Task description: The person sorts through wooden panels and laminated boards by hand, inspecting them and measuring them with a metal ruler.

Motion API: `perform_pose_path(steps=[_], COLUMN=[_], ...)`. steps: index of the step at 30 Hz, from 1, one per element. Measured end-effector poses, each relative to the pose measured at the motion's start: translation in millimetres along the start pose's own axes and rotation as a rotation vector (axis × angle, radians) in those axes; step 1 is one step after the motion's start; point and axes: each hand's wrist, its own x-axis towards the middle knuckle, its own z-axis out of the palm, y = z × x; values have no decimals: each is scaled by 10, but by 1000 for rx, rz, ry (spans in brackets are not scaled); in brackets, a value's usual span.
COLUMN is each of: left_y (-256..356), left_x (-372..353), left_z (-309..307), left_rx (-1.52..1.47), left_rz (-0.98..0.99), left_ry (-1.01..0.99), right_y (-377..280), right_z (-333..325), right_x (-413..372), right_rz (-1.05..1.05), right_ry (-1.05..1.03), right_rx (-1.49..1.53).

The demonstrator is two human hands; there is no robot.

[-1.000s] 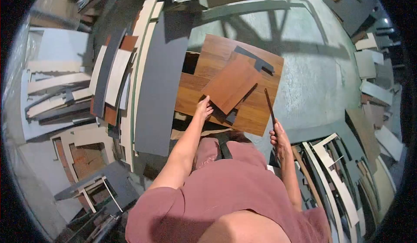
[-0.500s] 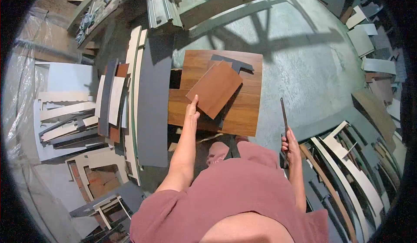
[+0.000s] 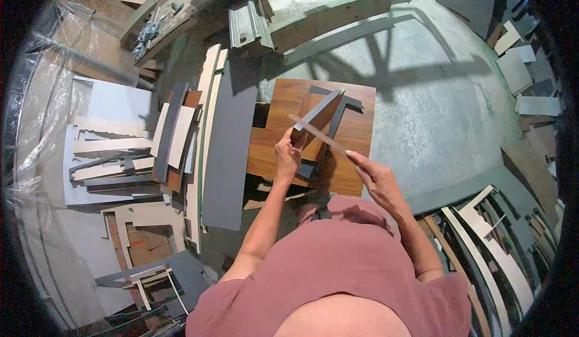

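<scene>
My left hand [image 3: 288, 155] grips the lower end of a brown panel [image 3: 318, 109], which is tilted so that its narrow grey edge faces up. In my right hand [image 3: 375, 177] is a long thin file-like strip [image 3: 325, 138], slanting up to the left, its far end over the panel's edge near my left hand. Whether the strip touches the edge cannot be made out. Beneath them lies a wood-grain board [image 3: 353, 156], with a dark angular piece [image 3: 345, 111] on it, partly hidden by the panel.
Long dark and cream boards [image 3: 226, 150] lie left of the wood-grain board, beside stacked strips [image 3: 175, 138]. Cut pieces fill a rack [image 3: 482, 234] at the lower right. A curved beam [image 3: 335, 20] and a metal profile [image 3: 247, 28] are at the top.
My left hand has tipped the panel from lying flat onto an edge-up tilt. My right hand has moved left and up, bringing the thin strip over the panel.
</scene>
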Motion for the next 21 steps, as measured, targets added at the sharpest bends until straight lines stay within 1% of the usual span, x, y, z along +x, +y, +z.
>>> perform_pose_path(steps=[1,2,3,5,6,8,9,11,12,14,15,17,18,19,20,21], left_y=[17,44,88,164,274,550,612,695,703,605,576,721,756,772,711,655], left_x=[-45,-99,-100,-86,-93,-160,-198,-256,-262,-289,-301,-335,-339,-351,-366,-364], left_z=[-21,-112,-142,-156,-166,-204,-243,-359,-418,-524,-568,-575,-557,-548,-564,-580], left_rx=[-210,120,125,237,238,169,170,80,86,62,35,92,38,-15,-15,16], left_rz=[108,-138,-131,117,126,88,95,-162,-128,-107,-94,-89,-64,-40,-38,25], left_ry=[34,-4,-7,-19,-25,-14,-22,2,-3,-7,-8,-14,-4,7,3,15], right_y=[-57,-5,0,3,59,292,473,821,832,734,622,412,457,491,520,550], right_z=[-9,37,55,68,83,130,122,14,-92,-303,-353,-409,-399,-396,-394,-389], right_x=[25,38,46,66,85,127,162,265,312,352,349,351,363,369,377,384], right_rz=[13,-14,-18,21,19,-48,-47,46,43,314,314,599,609,608,623,637], right_ry=[-86,-109,-102,-161,-151,-6,5,175,185,49,57,-113,-160,-156,-205,-257], right_rx=[-6,-10,-5,3,5,87,89,-81,-80,269,275,785,861,863,930,998])
